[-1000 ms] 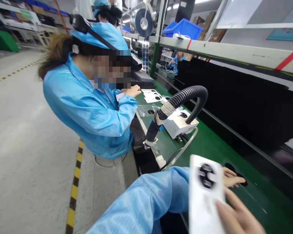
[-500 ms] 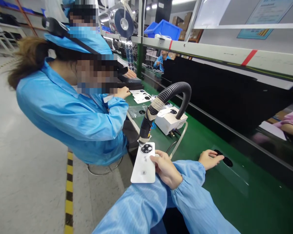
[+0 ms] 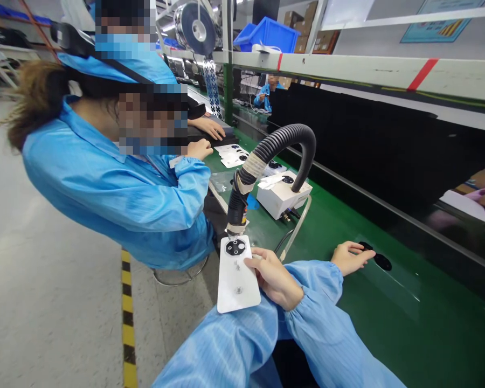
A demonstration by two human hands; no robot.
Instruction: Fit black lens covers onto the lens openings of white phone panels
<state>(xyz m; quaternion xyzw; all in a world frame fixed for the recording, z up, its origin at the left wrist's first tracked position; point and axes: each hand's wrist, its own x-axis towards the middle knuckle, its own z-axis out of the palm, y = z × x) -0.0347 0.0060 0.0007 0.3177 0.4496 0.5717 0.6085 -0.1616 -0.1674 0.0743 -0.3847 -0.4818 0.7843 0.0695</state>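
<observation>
My arms cross, with the right forearm over the left. My right hand (image 3: 277, 277) grips the right edge of a white phone back cover (image 3: 238, 283), thumb on its face and fingers behind. The cover has a black round camera piece (image 3: 235, 247) near its top and small clear marks below. Just above its top edge hangs the nozzle of a black corrugated hose (image 3: 285, 134); I cannot tell whether they touch. At the right, my left hand (image 3: 351, 258) has its thumb and finger closed at a clear film bearing black discs (image 3: 382, 262), partly hidden by the fingers.
A white box (image 3: 285, 194) with cables stands beside the hose on the green bench (image 3: 331, 215). White covers (image 3: 231, 156) lie farther back. A co-worker in blue (image 3: 117, 199) sits close on the left. A shelf beam (image 3: 347, 67) runs above the bench.
The white cover has tilted and shifted slightly left under the nozzle, still in my right hand. My left hand stays at the black discs. The co-worker's farther hand has moved slightly.
</observation>
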